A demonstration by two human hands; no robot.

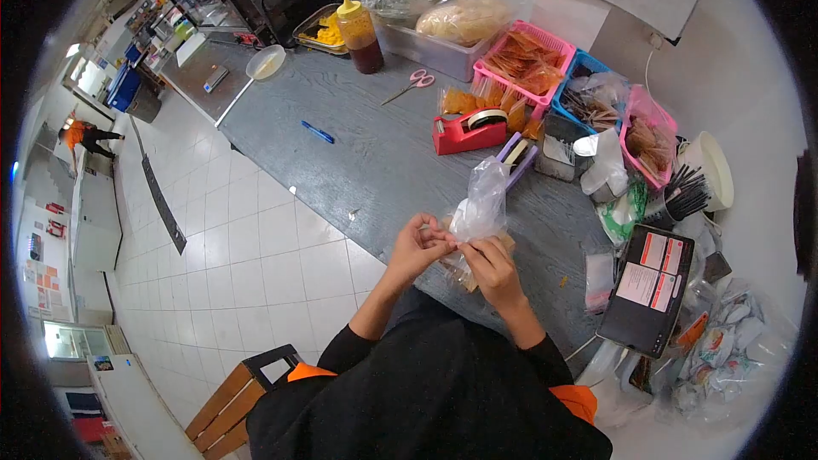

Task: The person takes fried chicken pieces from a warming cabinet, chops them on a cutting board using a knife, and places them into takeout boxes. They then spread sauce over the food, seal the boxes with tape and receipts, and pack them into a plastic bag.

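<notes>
Both of my hands meet over the near edge of the grey table (341,162). They pinch a clear plastic bag (484,196) whose top stands up, crumpled. My left hand (419,245) has its thumb and fingertips closed on the bag's left side. My right hand (494,273) grips the same bag from the right, its fingertips close to the left ones. Something white shows at the bag's lower part; I cannot make out what it is. Beneath my hands lies a brownish packet (463,275), mostly covered.
Behind the bag stand a red tape dispenser (469,132) and a purple one (521,162). Scissors (409,87), a blue pen (318,131) and a sauce bottle (360,38) are farther off. On the right are filled baskets (528,60) and a tablet (646,290). A distant person (81,135) stands left.
</notes>
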